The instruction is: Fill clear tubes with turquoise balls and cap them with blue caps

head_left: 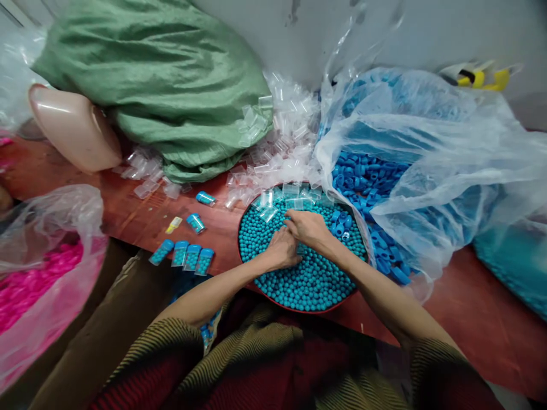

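Observation:
Both my hands meet over a round red-rimmed tray (240, 239) full of small teal balls (307, 282). My left hand (282, 249) is closed, low over the balls, with its fingers curled. Just above and against it is my right hand (308, 228), its fingers pinched together. What they hold between them is hidden by the fingers. Several clear plastic tubes (268, 206) lie on the balls at the tray's far side. To the right of my hands, a few blue caps (341, 223) rest on the balls.
Filled blue-capped tubes (192, 257) stand or lie left of the tray, near a small yellow-and-white item (174, 225). Behind are a green sack (171, 85), heaped clear tubes (290, 131) and a pink plastic container (72, 128). A clear bag of blue caps (367, 176) touches the tray's right side.

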{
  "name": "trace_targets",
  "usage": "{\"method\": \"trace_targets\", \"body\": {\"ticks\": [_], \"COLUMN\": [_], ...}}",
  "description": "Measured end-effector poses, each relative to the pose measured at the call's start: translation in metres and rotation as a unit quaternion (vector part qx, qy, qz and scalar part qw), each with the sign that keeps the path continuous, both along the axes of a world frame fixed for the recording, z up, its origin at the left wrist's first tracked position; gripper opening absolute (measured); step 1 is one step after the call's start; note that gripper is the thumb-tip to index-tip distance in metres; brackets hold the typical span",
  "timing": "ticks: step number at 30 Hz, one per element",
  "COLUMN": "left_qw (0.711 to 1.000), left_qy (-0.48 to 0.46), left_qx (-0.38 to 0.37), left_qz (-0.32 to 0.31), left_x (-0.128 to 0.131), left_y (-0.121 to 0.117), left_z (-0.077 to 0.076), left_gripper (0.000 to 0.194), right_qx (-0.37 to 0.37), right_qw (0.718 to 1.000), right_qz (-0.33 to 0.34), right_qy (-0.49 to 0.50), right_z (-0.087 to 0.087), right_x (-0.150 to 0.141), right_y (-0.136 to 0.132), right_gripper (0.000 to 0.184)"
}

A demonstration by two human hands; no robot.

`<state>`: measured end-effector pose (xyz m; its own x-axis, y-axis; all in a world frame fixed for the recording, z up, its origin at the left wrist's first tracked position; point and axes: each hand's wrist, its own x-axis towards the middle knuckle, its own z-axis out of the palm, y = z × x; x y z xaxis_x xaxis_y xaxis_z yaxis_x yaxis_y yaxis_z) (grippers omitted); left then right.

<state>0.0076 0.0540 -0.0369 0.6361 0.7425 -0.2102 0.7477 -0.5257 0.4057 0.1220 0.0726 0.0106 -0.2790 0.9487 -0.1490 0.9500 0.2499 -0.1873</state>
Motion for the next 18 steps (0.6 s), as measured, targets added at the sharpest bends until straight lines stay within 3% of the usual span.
{"method": "trace_targets", "body": {"ticks": [2,4,7,12,18], "left_qw": [1.000,1.000,0.999,0.999,0.998], "left_qy": [-0.002,-0.001,-0.010,-0.008,-0.051], "left_qx": [-0.005,-0.008,0.002,0.012,0.021], "left_qz": [-0.015,-0.027,-0.037,-0.041,-0.009], "left_x": [-0.001,-0.003,-0.003,0.000,-0.007], "left_y": [0.000,0.000,0.001,0.003,-0.007], "left_z": [-0.007,-0.011,-0.011,-0.001,0.004], "left_gripper": [0.048,0.044,0.048,0.046,0.043], "right_qx": [0.016,0.015,0.014,-0.012,0.042], "right_qw": [1.000,1.000,0.999,1.000,0.983], "right_qz": [0.013,-0.016,-0.051,-0.001,0.043], "right_qy": [0.017,0.015,0.004,0.016,0.171], "right_z": [-0.002,-0.008,-0.019,-0.029,-0.047], "right_x": [-0.029,-0.052,-0.064,-0.024,0.049], "right_y": [0.012,0.022,0.032,0.041,0.025], "right_gripper": [0.035,0.043,0.041,0.028,0.021]}}
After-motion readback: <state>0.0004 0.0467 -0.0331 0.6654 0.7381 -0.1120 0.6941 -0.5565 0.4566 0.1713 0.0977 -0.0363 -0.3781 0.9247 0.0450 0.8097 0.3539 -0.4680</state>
